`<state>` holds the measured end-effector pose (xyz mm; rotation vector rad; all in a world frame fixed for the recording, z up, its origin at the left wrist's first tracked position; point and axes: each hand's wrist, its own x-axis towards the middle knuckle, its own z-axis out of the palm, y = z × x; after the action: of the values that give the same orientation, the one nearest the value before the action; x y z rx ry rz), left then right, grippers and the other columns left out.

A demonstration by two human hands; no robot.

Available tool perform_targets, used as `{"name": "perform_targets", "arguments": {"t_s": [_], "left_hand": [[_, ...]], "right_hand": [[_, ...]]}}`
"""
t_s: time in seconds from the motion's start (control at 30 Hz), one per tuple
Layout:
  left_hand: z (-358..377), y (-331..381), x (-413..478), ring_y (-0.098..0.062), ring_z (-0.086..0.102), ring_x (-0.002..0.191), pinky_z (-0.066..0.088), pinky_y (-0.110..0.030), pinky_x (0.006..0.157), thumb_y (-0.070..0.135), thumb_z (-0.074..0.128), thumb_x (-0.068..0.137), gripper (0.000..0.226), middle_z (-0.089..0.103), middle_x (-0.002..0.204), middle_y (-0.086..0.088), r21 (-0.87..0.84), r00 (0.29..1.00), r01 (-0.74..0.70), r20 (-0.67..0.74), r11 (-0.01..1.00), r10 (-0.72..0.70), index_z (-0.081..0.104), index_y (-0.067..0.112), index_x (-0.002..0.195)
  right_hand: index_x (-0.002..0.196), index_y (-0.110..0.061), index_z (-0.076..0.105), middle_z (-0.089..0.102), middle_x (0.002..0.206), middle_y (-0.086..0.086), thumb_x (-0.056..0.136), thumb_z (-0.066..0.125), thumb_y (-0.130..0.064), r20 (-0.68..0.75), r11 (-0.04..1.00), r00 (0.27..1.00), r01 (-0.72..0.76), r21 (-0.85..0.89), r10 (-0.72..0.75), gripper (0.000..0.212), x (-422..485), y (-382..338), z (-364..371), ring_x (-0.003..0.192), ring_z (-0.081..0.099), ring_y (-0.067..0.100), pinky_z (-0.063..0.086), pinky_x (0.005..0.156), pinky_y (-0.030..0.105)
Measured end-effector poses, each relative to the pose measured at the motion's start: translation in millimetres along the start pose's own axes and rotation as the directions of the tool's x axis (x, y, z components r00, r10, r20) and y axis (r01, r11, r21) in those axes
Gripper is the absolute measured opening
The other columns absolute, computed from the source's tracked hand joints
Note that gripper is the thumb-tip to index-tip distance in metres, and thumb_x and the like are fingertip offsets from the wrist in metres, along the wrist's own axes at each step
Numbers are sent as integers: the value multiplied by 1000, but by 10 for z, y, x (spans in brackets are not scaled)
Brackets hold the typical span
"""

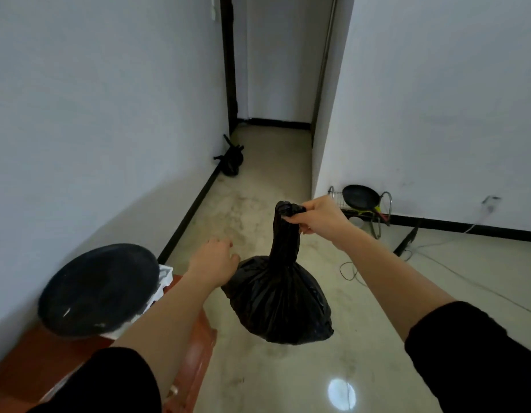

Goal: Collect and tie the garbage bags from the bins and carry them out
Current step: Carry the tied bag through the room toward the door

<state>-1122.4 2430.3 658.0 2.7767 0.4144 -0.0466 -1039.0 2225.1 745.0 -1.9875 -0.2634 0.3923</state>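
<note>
Both arms are stretched forward, the right hand [320,217] clenched round the neck of a bag [279,296], the left hand [216,257] held lower, loosely curled.

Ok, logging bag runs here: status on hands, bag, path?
Right hand grips black bag by its neck, bag hanging off the floor. Left hand open beside it. Second bag on floor by left wall ahead; cables lie right.

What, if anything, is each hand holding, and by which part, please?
The right hand grips the black garbage bag by the top of its gathered neck; the left hand, beside the bag, holds nothing.
</note>
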Motion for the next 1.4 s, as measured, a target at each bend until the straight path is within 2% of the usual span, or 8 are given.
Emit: {"name": "perform_targets", "arguments": {"t_s": [0.3,0.53,0.73,0.8,0.9,1.03,1.17,1.4], "left_hand": [[-97,-107,2840,-26,41,126,41,-38,95,33,42,98,43,45,137,-10,21,1000,24,-3,1000,-23,44,15,137],[-326,-159,4935,-28,43,124,44,-40,94,34,43,97,44,45,135,-12,4,996,90,12,996,-90,46,14,136],[-538,-327,6493,-28,40,125,43,-41,96,32,45,96,44,46,134,-11,-6,993,117,-15,993,-117,46,14,136],[-555,-434,7013,-28,42,122,44,-41,95,33,45,96,44,47,130,-12,8,994,105,-20,994,-105,46,13,135],[-602,-614,7867,-28,42,121,44,-43,95,33,44,96,43,47,130,-13,2,995,96,-27,995,-96,46,13,135],[-708,-850,8982,-26,40,123,43,-43,97,32,45,95,44,45,133,-11,16,997,73,-20,997,-73,46,15,136],[-861,-1043,9909,-25,40,123,43,-39,96,32,44,96,43,44,134,-10,90,997,71,-11,993,-70,46,14,135],[-1044,-1360,11356,-23,36,129,38,-35,96,27,44,96,44,38,143,-8,116,997,65,-55,991,-59,44,15,138]], "right_hand": [[87,14,68,52,61,9,81,77,-14,34,998,998,54,12,-54,30,2901,-208,-139,48,47,9,43,47,14],[77,8,71,52,52,1,80,77,-15,86,990,995,69,-124,-59,24,5131,-543,-318,49,47,10,42,58,27],[80,13,69,54,52,1,80,77,-18,84,991,995,70,-111,-61,32,6775,-776,-379,48,48,8,43,57,24],[86,15,67,55,60,8,80,77,-16,82,994,995,60,-93,-53,33,7309,-803,-360,52,49,10,42,55,22],[92,8,73,60,72,13,80,76,-12,124,995,992,37,-92,-25,23,8156,-903,-294,61,52,15,46,60,26],[94,2,75,61,74,13,81,76,-11,165,996,986,-5,-87,19,19,9251,-1049,-157,65,51,18,45,67,30],[95,5,74,60,75,15,82,75,-15,164,995,985,-46,-83,60,24,10166,-1116,-75,67,51,19,44,61,26],[89,12,71,54,57,5,82,75,-14,171,996,982,-77,-36,82,28,11844,-1292,204,47,48,6,40,49,17]]}}
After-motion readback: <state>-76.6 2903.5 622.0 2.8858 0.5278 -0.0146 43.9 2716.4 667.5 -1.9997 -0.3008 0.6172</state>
